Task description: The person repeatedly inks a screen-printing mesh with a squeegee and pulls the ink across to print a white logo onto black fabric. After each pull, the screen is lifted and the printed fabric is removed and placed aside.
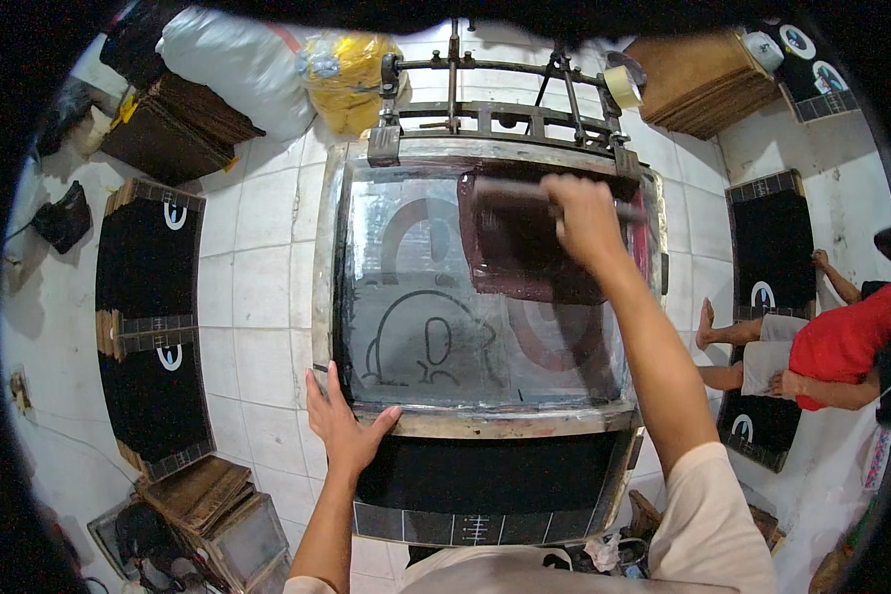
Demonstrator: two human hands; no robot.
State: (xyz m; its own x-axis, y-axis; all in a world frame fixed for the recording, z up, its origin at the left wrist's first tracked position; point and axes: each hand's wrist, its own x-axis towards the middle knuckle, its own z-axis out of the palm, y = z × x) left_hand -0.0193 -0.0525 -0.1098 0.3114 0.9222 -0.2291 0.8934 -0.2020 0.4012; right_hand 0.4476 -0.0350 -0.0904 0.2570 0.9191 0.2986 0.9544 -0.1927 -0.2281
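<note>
A screen-printing frame (485, 424) lies flat in front of me, its mesh (416, 287) showing a cartoon outline and curved ring shapes. My right hand (586, 220) is closed round the handle of a squeegee (513, 191), blurred by motion, at the far right of the mesh. Dark maroon ink (525, 262) spreads beneath and in front of it. At the frame's near left corner rests my left hand (349, 426), fingers spread, with the thumb along the near rail. Under the near edge shows a black printed panel (485, 475).
A metal hinge clamp (505, 114) carrying a tape roll (622, 87) stands behind the frame. Black panels (148, 262) line the left, with others (770, 238) at right beside a seated person in red (846, 346). Sacks (238, 69) and board stacks (698, 79) lie farther back.
</note>
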